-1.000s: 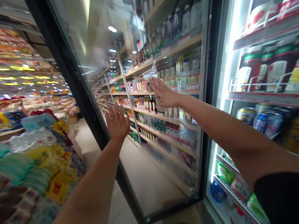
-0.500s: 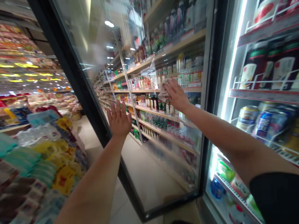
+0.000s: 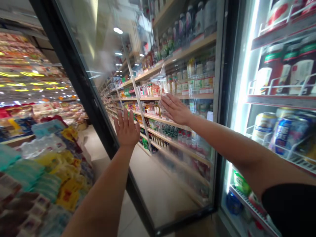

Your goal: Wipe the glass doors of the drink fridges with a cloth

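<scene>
A glass cooler door (image 3: 170, 184) with a dark frame stands swung open in front of me. My left hand (image 3: 127, 130) rests flat against the glass near the frame's left side, fingers spread, holding nothing. Further right and a little higher, my right hand (image 3: 176, 110) presses a pale crumpled cloth (image 3: 161, 106) to the pane. Most of the cloth is hidden under the palm and fingers. Shelves of bottles show in the glass, behind both hands.
To the right is the lit cooler interior with bottles (image 3: 302, 70) and cans (image 3: 264, 125) on wire-fronted shelves. Stacked yellow packs (image 3: 67, 191) and teal packs (image 3: 44, 184) lie at the lower left. A tiled aisle floor (image 3: 95, 144) runs beyond the door's frame.
My right hand has slid left and slightly down across the glass with the cloth, and now lies flatter over it. The left hand has stayed at nearly the same place.
</scene>
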`<state>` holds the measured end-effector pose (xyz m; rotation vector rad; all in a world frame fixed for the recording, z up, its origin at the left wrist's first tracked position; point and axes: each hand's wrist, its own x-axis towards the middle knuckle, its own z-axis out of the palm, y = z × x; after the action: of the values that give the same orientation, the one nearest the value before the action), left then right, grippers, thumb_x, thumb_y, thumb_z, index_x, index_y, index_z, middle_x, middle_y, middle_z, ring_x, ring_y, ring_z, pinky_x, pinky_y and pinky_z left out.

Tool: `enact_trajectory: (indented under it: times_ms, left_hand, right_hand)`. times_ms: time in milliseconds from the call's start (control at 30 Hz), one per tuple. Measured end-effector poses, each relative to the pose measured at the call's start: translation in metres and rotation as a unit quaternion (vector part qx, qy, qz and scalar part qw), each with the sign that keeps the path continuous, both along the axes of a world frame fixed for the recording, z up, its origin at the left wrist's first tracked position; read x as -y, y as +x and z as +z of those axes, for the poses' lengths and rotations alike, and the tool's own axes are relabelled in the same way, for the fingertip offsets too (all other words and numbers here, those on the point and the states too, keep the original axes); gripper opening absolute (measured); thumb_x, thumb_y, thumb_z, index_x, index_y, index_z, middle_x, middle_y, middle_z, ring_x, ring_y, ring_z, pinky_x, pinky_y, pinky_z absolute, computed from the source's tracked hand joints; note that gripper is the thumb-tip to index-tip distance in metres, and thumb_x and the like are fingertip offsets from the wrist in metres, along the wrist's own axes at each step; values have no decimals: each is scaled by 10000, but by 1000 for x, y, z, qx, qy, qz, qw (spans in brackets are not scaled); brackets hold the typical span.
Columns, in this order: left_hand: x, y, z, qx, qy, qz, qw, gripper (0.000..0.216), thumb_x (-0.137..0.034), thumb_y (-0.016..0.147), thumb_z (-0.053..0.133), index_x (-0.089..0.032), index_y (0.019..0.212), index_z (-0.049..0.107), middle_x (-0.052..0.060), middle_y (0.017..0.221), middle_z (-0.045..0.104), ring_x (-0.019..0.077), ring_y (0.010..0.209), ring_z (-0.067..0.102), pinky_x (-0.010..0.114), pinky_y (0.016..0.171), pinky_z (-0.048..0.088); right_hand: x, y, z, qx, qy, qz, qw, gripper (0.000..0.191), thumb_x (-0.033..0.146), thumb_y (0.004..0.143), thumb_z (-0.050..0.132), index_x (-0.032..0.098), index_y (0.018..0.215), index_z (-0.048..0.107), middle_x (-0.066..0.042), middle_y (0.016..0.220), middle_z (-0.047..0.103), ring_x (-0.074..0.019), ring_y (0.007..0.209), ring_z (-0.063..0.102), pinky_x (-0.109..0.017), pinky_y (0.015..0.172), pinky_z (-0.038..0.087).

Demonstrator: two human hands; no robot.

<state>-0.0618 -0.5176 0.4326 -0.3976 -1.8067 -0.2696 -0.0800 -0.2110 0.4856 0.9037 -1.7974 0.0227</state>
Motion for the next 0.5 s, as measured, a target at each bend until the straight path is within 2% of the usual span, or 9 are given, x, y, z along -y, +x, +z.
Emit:
enact_trajectory:
  times_ms: [67, 133, 200, 267, 333, 367, 400, 433, 500]
  left_hand:
    - [1, -1, 0, -6, -3, 2, 1000, 648, -459, 1054, 422, -180, 1636, 379, 160, 1712, 269, 306, 1631, 82, 587, 1324, 50]
    - [1, -2, 0, -7, -3, 0, 1000, 648, -462, 1054, 425, -184, 1637, 378, 158, 1711, 271, 304, 1631, 82, 585, 1324, 53]
    - [1, -1, -1, -4, -1, -3, 1000, 644, -462, 1054, 424, -180, 1632, 388, 157, 1712, 273, 303, 1631, 87, 582, 1325, 52]
    - [0, 1, 0, 0, 1, -4, 1000, 641, -457, 1054, 420, -170, 1626, 397, 160, 1714, 268, 308, 1632, 87, 584, 1326, 46]
    - [-1, 3, 0, 0, -1, -1, 1000, 644, -452, 1054, 414, -156, 1625, 396, 165, 1714, 265, 314, 1632, 81, 589, 1325, 45]
    - [-2, 4, 0, -1, -3, 2, 1000, 645, -449, 1055, 409, -150, 1626, 393, 168, 1713, 268, 316, 1632, 80, 590, 1325, 49]
    - [-2, 5, 0, -3, -6, 6, 1000, 645, -446, 1057, 405, -145, 1627, 391, 170, 1710, 275, 315, 1632, 81, 588, 1325, 55]
    - [-2, 6, 0, -5, -9, 9, 1000, 645, -446, 1058, 401, -144, 1627, 390, 171, 1706, 284, 313, 1631, 86, 584, 1325, 63]
    - [-2, 7, 0, -6, -12, 11, 1000, 643, -451, 1060, 396, -149, 1628, 391, 167, 1701, 298, 309, 1631, 98, 579, 1325, 73]
  right_hand:
    - [-4, -1, 12, 6, -25, -5, 1000, 565, 351, 1072, 426, 265, 1629, 384, -68, 1692, 414, -275, 1626, 237, -577, 1327, 253]
    - [-10, -3, 21, -1, -87, -12, 996, 561, 304, 1080, 379, 270, 1640, 370, -69, 1699, 400, -274, 1635, 203, -607, 1321, 243]
    - [-13, -4, 18, -8, -129, -17, 991, 566, 303, 1080, 370, 258, 1644, 367, -81, 1702, 391, -285, 1639, 184, -625, 1316, 237]
    - [-12, -2, 6, 2, -88, -9, 996, 554, 328, 1078, 400, 263, 1628, 400, -79, 1683, 426, -279, 1631, 221, -602, 1319, 251]
    - [-9, -1, -2, 16, -3, 10, 1000, 522, 311, 1076, 416, 292, 1597, 450, -50, 1650, 484, -250, 1612, 282, -555, 1320, 279]
    - [-9, -2, -1, 17, 21, 17, 1000, 512, 287, 1076, 409, 305, 1584, 465, -35, 1641, 497, -238, 1605, 300, -538, 1318, 292]
    - [-9, -4, 4, 12, 14, 19, 1000, 512, 261, 1076, 392, 310, 1580, 470, -27, 1643, 496, -234, 1604, 303, -536, 1317, 296]
    - [-11, -7, 12, 3, -23, 15, 1000, 521, 243, 1075, 373, 305, 1585, 461, -29, 1655, 477, -243, 1611, 285, -553, 1316, 290]
    - [-15, -14, 32, -17, -143, -2, 990, 544, 243, 1071, 347, 272, 1609, 422, -55, 1690, 416, -287, 1632, 212, -619, 1314, 247]
